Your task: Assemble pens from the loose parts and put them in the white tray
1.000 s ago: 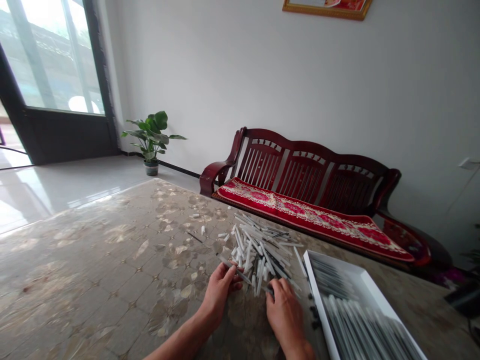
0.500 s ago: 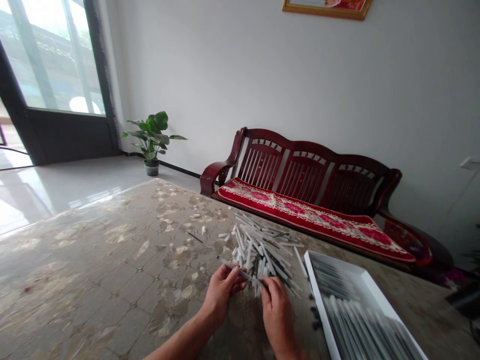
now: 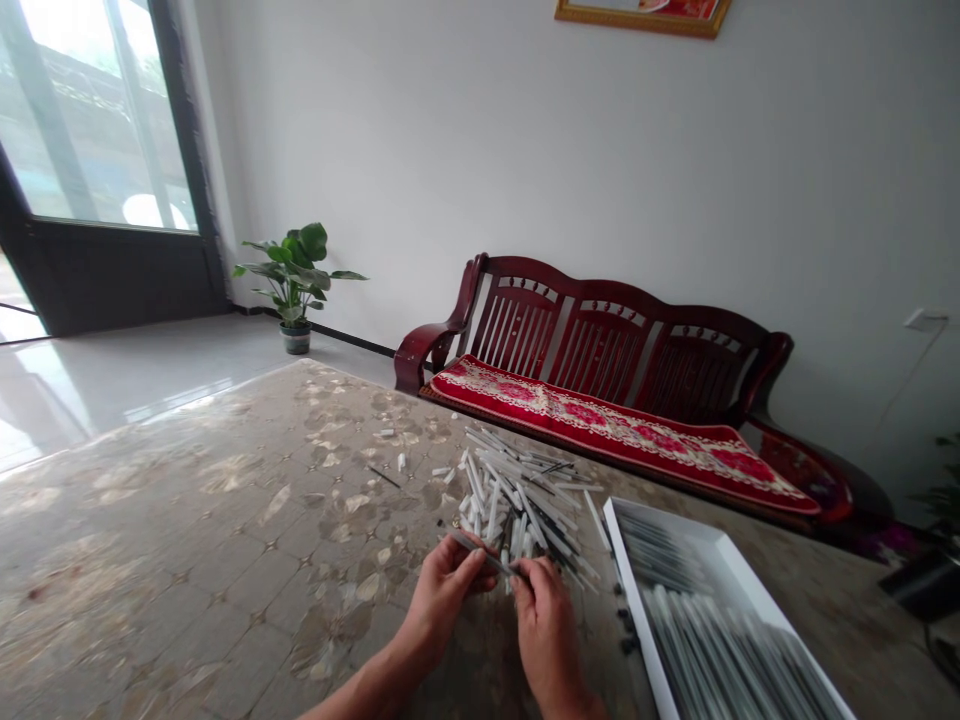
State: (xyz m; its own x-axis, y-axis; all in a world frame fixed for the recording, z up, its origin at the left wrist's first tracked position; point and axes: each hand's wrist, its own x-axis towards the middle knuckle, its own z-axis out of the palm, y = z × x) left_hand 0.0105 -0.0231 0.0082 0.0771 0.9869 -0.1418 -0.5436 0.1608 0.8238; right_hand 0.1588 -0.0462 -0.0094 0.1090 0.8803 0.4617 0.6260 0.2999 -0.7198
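Grey rod [image 3: 498,565]: slim, held slantwise above the patterned tablecloth [image 3: 187,590], at the near edge of the loose heap.
Left hand [image 3: 442,592]: thumb and fingers clamped on the rod toward its far-left end.
Right hand [image 3: 546,615]: fingertips together at the rod's other end; exact grip too small to tell.
Heap [image 3: 517,490]: white tubes and dark sticks crossed at all angles, just beyond both hands.
White tray [image 3: 731,562]: right of the right hand, bearing two groups of grey lengths [image 3: 720,645].
Black bits [image 3: 625,625]: scattered along the tray's left side.
Red-covered bench [image 3: 600,345]: behind the table.
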